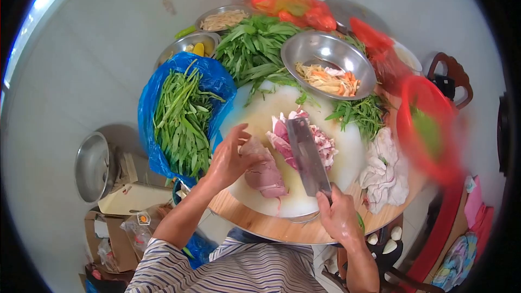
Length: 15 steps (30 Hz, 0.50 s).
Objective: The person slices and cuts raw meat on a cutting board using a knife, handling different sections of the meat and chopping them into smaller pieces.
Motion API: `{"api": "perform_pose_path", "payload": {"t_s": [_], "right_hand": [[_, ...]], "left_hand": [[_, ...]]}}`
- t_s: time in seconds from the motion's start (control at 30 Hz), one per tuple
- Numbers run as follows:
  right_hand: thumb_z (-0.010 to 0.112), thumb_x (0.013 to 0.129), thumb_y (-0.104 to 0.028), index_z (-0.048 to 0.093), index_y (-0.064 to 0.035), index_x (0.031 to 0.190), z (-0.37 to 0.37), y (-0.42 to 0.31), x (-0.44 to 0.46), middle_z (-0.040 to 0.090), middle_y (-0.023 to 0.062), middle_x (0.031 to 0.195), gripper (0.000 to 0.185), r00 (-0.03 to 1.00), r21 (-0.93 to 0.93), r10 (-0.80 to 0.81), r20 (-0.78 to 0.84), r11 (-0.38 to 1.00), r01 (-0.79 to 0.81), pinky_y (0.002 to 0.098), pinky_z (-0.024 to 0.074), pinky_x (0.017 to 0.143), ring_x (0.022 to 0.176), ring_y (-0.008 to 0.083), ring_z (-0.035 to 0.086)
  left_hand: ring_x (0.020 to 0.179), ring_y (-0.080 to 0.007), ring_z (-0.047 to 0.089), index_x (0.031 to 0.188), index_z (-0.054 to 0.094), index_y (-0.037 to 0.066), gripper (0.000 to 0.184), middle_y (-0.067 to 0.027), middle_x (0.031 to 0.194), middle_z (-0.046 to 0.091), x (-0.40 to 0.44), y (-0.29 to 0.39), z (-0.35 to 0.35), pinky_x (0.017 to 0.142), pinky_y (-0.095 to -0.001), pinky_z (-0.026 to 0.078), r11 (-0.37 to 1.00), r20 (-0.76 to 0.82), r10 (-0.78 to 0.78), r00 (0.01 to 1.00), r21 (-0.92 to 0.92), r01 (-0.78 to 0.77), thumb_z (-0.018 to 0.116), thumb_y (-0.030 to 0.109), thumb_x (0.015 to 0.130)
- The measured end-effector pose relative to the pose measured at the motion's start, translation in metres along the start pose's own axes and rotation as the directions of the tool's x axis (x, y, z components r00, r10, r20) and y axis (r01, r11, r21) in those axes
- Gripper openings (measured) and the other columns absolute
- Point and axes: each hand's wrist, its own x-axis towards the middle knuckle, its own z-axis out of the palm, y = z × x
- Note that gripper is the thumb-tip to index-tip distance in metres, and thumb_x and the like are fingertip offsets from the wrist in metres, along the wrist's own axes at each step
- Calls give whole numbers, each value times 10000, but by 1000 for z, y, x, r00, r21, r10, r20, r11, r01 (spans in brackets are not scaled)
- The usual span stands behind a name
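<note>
A large piece of pink meat (265, 172) lies on the round white cutting board (244, 195). My left hand (232, 157) is at its upper left, fingers curved and apart, the thumb side touching or just over the meat. In my right hand (337, 214) is the handle of a cleaver (308, 157), its broad blade pointing away from me. The blade lies over or against a pile of cut meat (324, 146) right of the large piece and hides part of it.
A blue bag of leafy greens (182, 119) is at the left, more greens (255, 46) behind the board. A steel bowl (293, 57) with shredded food stands at the back. Right are a crumpled white cloth (386, 171) and a red basket (429, 125). The wooden table edge (255, 225) is nearest me.
</note>
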Motion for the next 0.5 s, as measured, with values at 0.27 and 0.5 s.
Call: {"api": "perform_pose_path", "payload": {"t_s": [0.27, 0.5], "right_hand": [[624, 1086, -177, 545, 39, 1043, 5, -44, 0, 668, 264, 718, 234, 990, -135, 73, 121, 989, -57, 541, 500, 600, 673, 497, 685], [565, 1095, -166, 517, 5, 1082, 16, -55, 5, 659, 286, 698, 178, 989, -82, -40, 141, 995, 52, 635, 507, 630, 693, 534, 676]], "left_hand": [[1173, -384, 684, 1200, 727, 58, 452, -141, 1222, 730, -44, -10, 8, 987, -468, 576, 937, -46, 337, 940, -84, -340, 818, -61, 773], [1111, -330, 697, 1074, 740, 73, 308, -84, 1166, 739, -46, -10, 10, 948, -454, 591, 903, -68, 428, 901, -9, -430, 826, 15, 783]]}}
